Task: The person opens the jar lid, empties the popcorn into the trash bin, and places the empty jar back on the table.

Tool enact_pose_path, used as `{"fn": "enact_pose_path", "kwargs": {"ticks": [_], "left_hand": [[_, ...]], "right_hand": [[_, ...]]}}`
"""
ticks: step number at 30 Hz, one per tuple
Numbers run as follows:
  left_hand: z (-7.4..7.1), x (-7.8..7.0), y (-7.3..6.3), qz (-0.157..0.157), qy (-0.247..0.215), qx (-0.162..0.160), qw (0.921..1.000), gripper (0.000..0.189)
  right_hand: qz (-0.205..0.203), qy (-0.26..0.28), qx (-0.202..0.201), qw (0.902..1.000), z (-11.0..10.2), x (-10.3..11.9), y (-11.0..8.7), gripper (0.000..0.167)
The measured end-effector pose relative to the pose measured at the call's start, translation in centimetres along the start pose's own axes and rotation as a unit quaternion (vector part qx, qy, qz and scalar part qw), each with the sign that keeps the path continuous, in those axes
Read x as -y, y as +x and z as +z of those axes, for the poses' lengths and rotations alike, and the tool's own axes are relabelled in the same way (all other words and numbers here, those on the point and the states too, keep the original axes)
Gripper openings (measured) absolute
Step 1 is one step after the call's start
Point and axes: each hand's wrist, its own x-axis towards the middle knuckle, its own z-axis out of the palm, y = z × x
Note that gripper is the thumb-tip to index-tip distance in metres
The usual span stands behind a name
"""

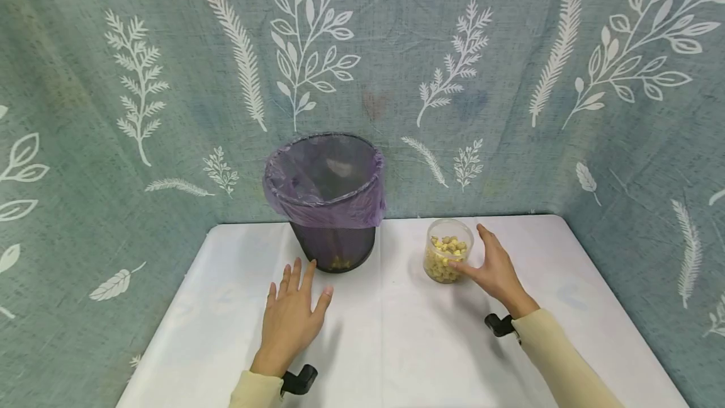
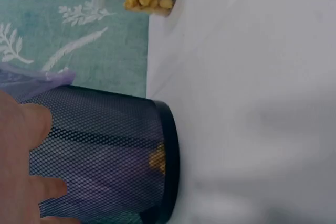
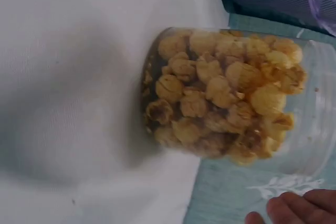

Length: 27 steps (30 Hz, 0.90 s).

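Fingers [image 1: 295, 276] of the left hand [image 1: 290, 326] are sitting spread wide and gripping nothing, right by a black mesh bin [image 1: 340, 247] that's wearing a purple bag [image 1: 351, 213] over its rim, and I'm not seeing clearly whether they're touching it. Over to the right, a clear jar [image 1: 450, 230] is standing upright on the white table [image 1: 391, 345], holding popcorn [image 1: 444, 265] with some space up top. Past that, the right hand [image 1: 498, 272] is hanging wide open beside the jar, thumb near its front, not gripping it, though I'm not able to tell about light contact.
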Motion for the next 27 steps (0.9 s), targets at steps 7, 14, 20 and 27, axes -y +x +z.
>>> {"fn": "enact_pose_path", "kwargs": {"ticks": [7,14,20,27], "left_hand": [[1.0,-0.5,-0.5,0.001,-0.019,-0.013,0.9997,0.074],[1.6,-1.2,-0.9,0.011,-0.058,-0.021,0.9981,0.078],[2.4,-1.6,-0.9,0.02,-0.093,-0.022,0.9952,0.082],[3.7,-2.0,-0.6,0.047,-0.119,-0.009,0.9917,0.087]], "right_hand": [[0.02,0.089,0.011,0.9958,1.5,-0.9,1.3,0.116],[0.04,0.126,0.012,0.9911,2.7,-1.4,2.0,0.118],[0.041,0.151,-0.003,0.9876,3.3,-1.4,2.2,0.113],[0.032,0.165,0.012,0.9858,3.9,-0.9,1.7,0.105]]}}
